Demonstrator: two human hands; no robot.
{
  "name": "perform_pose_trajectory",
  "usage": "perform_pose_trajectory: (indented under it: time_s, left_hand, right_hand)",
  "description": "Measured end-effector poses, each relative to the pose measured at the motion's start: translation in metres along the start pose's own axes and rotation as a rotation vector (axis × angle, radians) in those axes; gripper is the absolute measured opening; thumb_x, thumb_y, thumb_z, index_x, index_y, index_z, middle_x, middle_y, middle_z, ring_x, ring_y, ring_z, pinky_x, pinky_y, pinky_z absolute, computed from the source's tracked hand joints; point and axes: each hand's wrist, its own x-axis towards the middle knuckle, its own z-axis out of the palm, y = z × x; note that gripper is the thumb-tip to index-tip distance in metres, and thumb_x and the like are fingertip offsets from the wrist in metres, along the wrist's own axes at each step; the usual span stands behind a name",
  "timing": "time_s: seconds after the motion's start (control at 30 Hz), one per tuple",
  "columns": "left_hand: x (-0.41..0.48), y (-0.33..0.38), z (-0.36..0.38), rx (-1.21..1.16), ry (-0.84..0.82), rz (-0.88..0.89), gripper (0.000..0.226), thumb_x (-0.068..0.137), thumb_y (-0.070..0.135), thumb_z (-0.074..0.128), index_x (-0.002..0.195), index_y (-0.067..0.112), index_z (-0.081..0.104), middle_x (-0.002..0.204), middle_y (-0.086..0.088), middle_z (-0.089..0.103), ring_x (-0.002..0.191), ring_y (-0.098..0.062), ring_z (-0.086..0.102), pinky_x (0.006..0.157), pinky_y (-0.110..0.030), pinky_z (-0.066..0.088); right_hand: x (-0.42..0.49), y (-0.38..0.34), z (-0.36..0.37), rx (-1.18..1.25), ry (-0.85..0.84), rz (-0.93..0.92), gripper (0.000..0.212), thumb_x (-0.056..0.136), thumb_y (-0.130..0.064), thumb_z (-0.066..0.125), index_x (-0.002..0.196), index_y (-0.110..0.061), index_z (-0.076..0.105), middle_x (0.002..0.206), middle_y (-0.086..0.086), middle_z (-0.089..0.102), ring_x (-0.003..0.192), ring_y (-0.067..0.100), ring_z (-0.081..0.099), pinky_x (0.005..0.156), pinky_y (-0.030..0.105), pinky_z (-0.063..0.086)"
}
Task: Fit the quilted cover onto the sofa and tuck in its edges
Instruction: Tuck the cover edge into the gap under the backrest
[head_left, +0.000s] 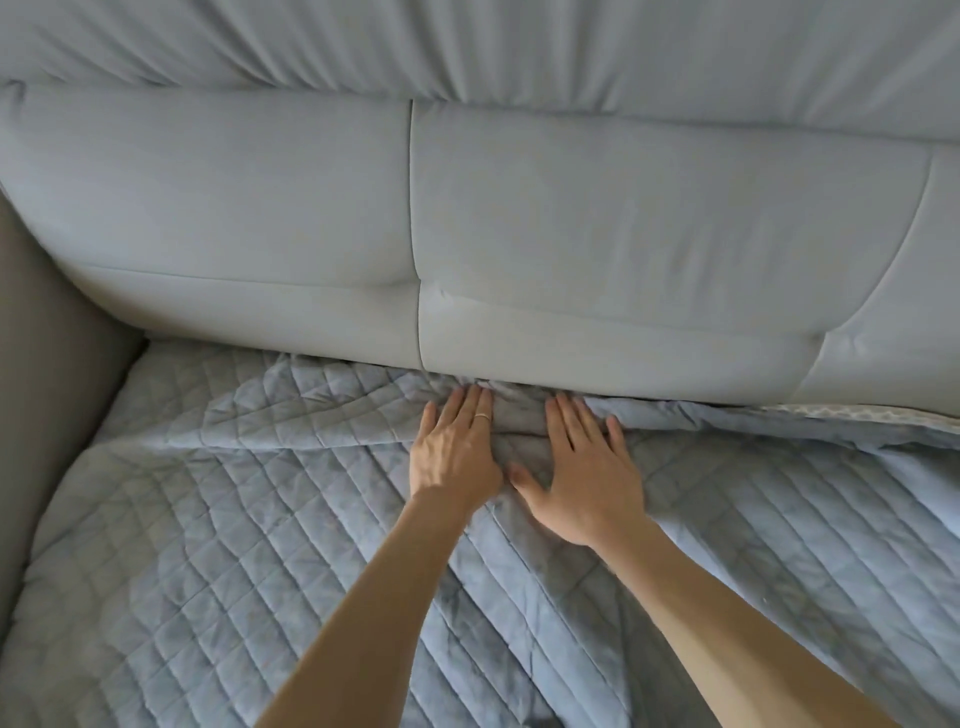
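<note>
A blue-grey quilted cover (218, 545) lies spread over the sofa seat, wrinkled toward the back. The pale grey sofa backrest (571, 218) rises behind it, and the cover's rear edge runs along the crease under the backrest. My left hand (453, 452) lies flat on the cover with straight fingers, their tips at the crease. My right hand (582, 467) presses flat beside it, fingers spread and pointing at the same crease. A bunched fold of cover sits between the two hands. At the far right the cover's edge (872, 418) shows a lighter underside, lying outside the crease.
The sofa's brownish-grey armrest (47, 364) borders the seat on the left. A vertical seam (415, 234) divides the backrest cushions just above my hands.
</note>
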Motion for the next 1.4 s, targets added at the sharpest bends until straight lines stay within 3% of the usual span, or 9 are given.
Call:
perform_pose_trajectory:
  time_s: [0.27,0.47,0.63,0.73,0.87,0.97,1.13,1.3,1.4]
  left_hand:
    - [0.02,0.002,-0.004,0.06,-0.173,-0.055,0.077,0.092,0.037,0.033,0.156,0.019,-0.003,0.164,0.007,-0.003,0.149,-0.009,-0.008,0.118,-0.036,-0.012]
    - [0.003,0.024,-0.02,0.145,-0.142,-0.077,0.084,0.095,0.046,0.044,0.156,0.012,-0.002,0.165,0.0,0.002,0.151,-0.017,-0.001,0.122,-0.045,0.004]
    - [-0.008,0.082,-0.008,0.045,-0.037,0.267,0.081,0.09,0.025,0.052,0.157,0.021,0.006,0.165,0.005,0.001,0.15,-0.012,-0.004,0.122,-0.037,-0.004]
    - [0.0,0.111,0.002,-0.002,-0.011,0.284,0.082,0.086,0.015,0.053,0.157,0.018,0.013,0.164,0.002,0.01,0.151,-0.012,0.003,0.122,-0.033,-0.001]
    - [-0.007,0.129,0.012,-0.068,0.061,0.196,0.084,0.077,0.014,0.055,0.155,0.023,0.024,0.148,0.0,0.042,0.134,-0.022,0.04,0.115,-0.034,0.027]
    - [0.003,0.142,0.004,0.037,-0.015,0.168,0.083,0.08,0.025,0.056,0.153,0.038,0.019,0.138,0.005,0.04,0.123,-0.021,0.042,0.102,-0.035,0.036]
    - [0.006,0.155,-0.002,0.071,-0.016,0.093,0.058,0.083,0.02,0.056,0.137,0.035,0.043,0.127,0.002,0.043,0.115,-0.022,0.045,0.095,-0.035,0.039]
    - [-0.008,0.154,0.002,0.052,0.092,0.113,0.046,0.078,0.009,0.058,0.123,0.021,0.061,0.121,-0.004,0.051,0.11,-0.026,0.052,0.092,-0.039,0.041]
    - [-0.015,0.16,0.006,0.077,0.163,0.186,0.038,0.073,0.003,0.064,0.11,0.01,0.068,0.121,-0.009,0.056,0.112,-0.03,0.056,0.093,-0.042,0.046]
  right_hand:
    - [0.029,-0.004,-0.001,0.074,-0.065,0.038,0.108,0.075,-0.087,0.004,0.157,-0.017,0.009,0.164,-0.005,0.008,0.15,0.01,0.002,0.122,0.042,-0.005]
    - [0.009,0.008,-0.024,0.114,-0.033,-0.04,0.087,0.088,-0.069,0.03,0.156,-0.017,0.016,0.162,-0.002,0.019,0.149,0.011,0.012,0.122,0.04,0.002]
    - [-0.04,0.067,-0.029,-0.08,0.177,-0.024,0.081,0.09,-0.066,0.032,0.154,-0.017,0.028,0.161,-0.005,0.023,0.15,0.009,0.007,0.12,0.054,0.002]
    - [-0.047,0.107,-0.032,-0.042,0.209,0.061,0.076,0.089,-0.061,0.032,0.153,-0.019,0.031,0.16,-0.006,0.027,0.149,0.01,0.017,0.121,0.05,0.008]
    - [-0.054,0.138,-0.025,0.045,0.042,0.051,0.073,0.094,-0.06,0.023,0.156,-0.023,0.017,0.163,-0.008,0.013,0.15,0.008,0.009,0.122,0.043,0.007]
    - [-0.058,0.134,-0.026,0.069,0.06,0.061,0.07,0.095,-0.056,0.031,0.155,-0.022,0.021,0.163,-0.006,0.016,0.149,0.01,0.012,0.12,0.043,0.015]
    - [-0.05,0.158,-0.042,0.212,0.302,0.276,0.041,0.101,-0.041,0.031,0.132,-0.023,0.05,0.134,0.0,0.052,0.105,0.027,0.06,0.08,0.036,0.048]
    - [-0.053,0.201,-0.046,0.161,0.058,0.464,0.045,0.1,-0.048,0.032,0.139,-0.026,0.039,0.119,0.008,0.061,0.092,0.031,0.065,0.064,0.035,0.045]
    - [-0.057,0.21,-0.051,0.251,0.174,0.423,0.015,0.099,-0.045,0.039,0.104,-0.033,0.046,0.085,-0.005,0.065,0.07,0.019,0.058,0.051,0.03,0.037]
